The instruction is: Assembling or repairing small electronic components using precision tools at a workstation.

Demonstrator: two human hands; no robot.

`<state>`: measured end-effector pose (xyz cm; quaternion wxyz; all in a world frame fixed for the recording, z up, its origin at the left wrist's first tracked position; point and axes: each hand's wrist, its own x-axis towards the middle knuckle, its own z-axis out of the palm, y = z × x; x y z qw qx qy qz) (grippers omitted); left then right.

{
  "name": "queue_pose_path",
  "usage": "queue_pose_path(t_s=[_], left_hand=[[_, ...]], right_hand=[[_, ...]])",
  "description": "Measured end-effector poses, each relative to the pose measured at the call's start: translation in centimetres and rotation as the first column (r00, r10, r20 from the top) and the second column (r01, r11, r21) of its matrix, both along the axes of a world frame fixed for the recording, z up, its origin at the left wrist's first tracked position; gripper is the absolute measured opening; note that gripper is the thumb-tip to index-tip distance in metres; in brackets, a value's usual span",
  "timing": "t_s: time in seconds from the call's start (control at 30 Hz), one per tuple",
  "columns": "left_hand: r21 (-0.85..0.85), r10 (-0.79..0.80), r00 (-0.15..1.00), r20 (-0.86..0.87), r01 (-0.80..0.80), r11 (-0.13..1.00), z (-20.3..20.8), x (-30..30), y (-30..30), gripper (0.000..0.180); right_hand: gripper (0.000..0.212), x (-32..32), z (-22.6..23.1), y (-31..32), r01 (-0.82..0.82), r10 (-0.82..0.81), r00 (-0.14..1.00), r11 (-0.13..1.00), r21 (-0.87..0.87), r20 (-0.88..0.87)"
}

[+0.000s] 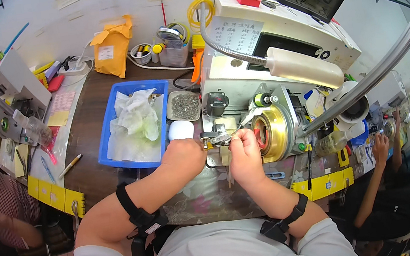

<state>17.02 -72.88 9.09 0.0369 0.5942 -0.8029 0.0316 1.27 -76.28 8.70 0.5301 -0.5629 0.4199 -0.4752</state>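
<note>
My left hand point(185, 153) is curled at the left side of a small metal fixture point(215, 137) on the front of a white bench machine point(231, 70). Its fingertips are mostly hidden behind the hand. At the fixture's right side my right hand point(245, 155) is closed in a pinch, thumb and forefinger together. What either hand grips is too small or hidden to make out. Just right of my right hand sits a round brass-coloured wheel point(274, 133). A lime-and-black tool head point(263, 100) points down toward the fixture.
Left of my hands lie a blue tray point(104, 154) with white tissue, a dish of small metal parts point(184, 106) and a white rounded case point(181, 130). A lamp point(306, 67) overhangs the machine; a metal pole point(364, 76) slants at right. Co-workers sit on both sides.
</note>
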Motion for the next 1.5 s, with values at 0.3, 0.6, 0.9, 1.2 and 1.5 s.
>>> queue_pose_path(t_s=[0.3,0.6,0.9,1.2,1.5], left_hand=[[-0.059,0.108,0.993,0.044,-0.105,0.993,-0.9,-0.8,0.2,0.015],[-0.106,-0.073,0.935,-0.347,0.039,0.994,8.4,0.0,1.9,0.014],[-0.272,-0.36,0.838,-0.411,0.265,0.925,5.8,1.4,-4.6,0.005],[-0.149,0.098,0.931,-0.353,-0.159,0.976,5.2,4.7,1.6,0.023],[-0.048,0.03,0.72,-0.693,-0.089,0.995,0.7,-3.9,10.1,0.013]], right_hand=[[0.005,0.1,-0.2,0.3,-0.026,0.022,0.995,0.999,0.043,0.101],[0.018,-13.0,1.7,9.2,-0.415,0.395,0.825,0.909,0.042,-0.405],[0.017,-21.5,0.7,13.7,-0.146,0.259,0.871,0.948,0.284,-0.417],[0.016,-29.9,-1.4,14.6,0.198,-0.036,0.841,0.949,0.246,-0.541],[0.01,-37.1,-4.9,12.1,0.483,-0.629,0.42,0.765,-0.426,-0.654]])
